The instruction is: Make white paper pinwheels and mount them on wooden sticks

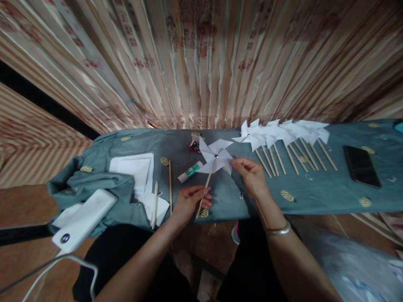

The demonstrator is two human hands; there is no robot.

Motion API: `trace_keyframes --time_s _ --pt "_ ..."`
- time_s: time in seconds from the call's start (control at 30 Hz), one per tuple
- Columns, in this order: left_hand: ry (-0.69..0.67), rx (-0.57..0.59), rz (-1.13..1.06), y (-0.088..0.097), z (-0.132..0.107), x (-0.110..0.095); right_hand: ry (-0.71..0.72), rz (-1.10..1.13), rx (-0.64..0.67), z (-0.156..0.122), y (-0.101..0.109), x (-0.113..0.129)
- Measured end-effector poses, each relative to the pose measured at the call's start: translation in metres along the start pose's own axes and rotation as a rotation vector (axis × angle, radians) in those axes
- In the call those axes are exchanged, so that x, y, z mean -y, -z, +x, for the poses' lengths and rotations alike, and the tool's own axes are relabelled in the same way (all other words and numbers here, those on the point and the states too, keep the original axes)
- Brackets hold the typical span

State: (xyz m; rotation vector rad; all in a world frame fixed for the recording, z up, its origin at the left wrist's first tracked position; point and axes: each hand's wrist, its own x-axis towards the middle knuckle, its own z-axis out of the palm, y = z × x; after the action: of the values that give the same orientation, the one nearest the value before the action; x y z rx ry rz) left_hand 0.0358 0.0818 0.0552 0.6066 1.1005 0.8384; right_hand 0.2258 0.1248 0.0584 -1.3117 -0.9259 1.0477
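Note:
A white paper pinwheel point(211, 153) on a thin wooden stick is held up over the cloth-covered table, a shiny pin at its middle. My left hand point(191, 200) is closed around the stick below the blades. With thumb and forefinger, my right hand point(248, 171) pinches the tip of the right-hand blade. Just left of the pinwheel lies a green and white glue stick point(189, 172). Behind it sits a small red box point(194, 146) with dark bits inside, partly hidden by a blade.
Several pinwheels point(277, 133) lie overlapped in a row at the back right, near a black phone point(362, 166). Leftward are a loose wooden stick point(170, 186), a white pen point(155, 204), white paper point(134, 165) and a white power bank point(85, 220) with a cable. A curtain point(201, 63) hangs behind.

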Motion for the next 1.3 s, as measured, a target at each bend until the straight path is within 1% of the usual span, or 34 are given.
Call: trace_keyframes --time_s 0.23,0.7,0.87,1.3 --pt "-0.017 -0.011 -0.01 0.001 0.001 -0.002 -0.045 0.024 0.075 -0.007 -0.005 0.003" --pt "-0.034 -0.022 0.015 0.002 0.001 -0.003 -0.066 -0.005 0.142 -0.014 -0.013 0.003" --pt "-0.03 -0.02 -0.002 0.001 0.001 -0.003 -0.077 0.016 0.17 -0.017 -0.017 0.005" --pt "-0.021 -0.006 0.008 0.001 0.002 -0.001 -0.037 -0.042 0.216 -0.02 -0.022 0.003"
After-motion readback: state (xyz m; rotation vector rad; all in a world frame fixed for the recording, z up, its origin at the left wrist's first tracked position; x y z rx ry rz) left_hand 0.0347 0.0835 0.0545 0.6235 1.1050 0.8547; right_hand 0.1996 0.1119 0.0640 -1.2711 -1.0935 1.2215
